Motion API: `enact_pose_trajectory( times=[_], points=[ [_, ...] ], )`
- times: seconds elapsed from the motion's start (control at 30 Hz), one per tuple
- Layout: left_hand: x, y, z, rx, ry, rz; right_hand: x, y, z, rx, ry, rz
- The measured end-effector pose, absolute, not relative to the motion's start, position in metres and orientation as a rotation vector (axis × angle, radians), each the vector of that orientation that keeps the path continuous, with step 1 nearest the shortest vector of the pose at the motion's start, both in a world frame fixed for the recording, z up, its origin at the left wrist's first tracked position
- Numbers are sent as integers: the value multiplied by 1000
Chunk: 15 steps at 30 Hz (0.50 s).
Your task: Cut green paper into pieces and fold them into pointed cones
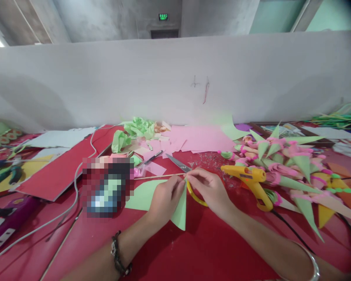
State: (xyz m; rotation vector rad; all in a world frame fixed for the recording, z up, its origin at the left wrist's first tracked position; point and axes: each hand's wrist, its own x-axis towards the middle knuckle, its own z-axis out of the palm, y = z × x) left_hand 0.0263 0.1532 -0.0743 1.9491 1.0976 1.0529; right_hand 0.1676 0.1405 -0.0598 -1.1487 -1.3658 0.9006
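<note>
My left hand (pixel 167 197) is closed in a pinch on a sheet of light green paper (pixel 179 214), which bends down below the fingers and spreads flat to the left. Thumb and forefinger of my right hand (pixel 209 189) pinch the paper's upper point, close against the left fingertips. Scissors lie on the table just beyond and beneath the right hand, with their blade (pixel 177 162) pointing away to the left and a yellow handle (pixel 194 195) partly covered. From the fingertips a thin pale stick or strip (pixel 155 177) runs left; whether it is held I cannot tell.
A yellow glue gun (pixel 248 179) lies to the right with its cord, beside a pile of pink and green paper cones (pixel 295 160). Pink sheets (pixel 199 138) and crumpled green paper (pixel 139 128) lie at the back. A blurred-out device (pixel 108 191) and white cable (pixel 76 183) are left.
</note>
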Motion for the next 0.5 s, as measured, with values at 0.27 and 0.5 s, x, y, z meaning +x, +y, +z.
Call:
enact_pose_trajectory(
  times=[0.27, 0.5],
  points=[
    [27, 153, -73, 1958, 1101, 1029, 170, 143, -61, -1152, -1287, 968],
    [26, 154, -71, 1885, 1132, 1051, 169, 145, -64, -1121, -1322, 1013]
  ],
)
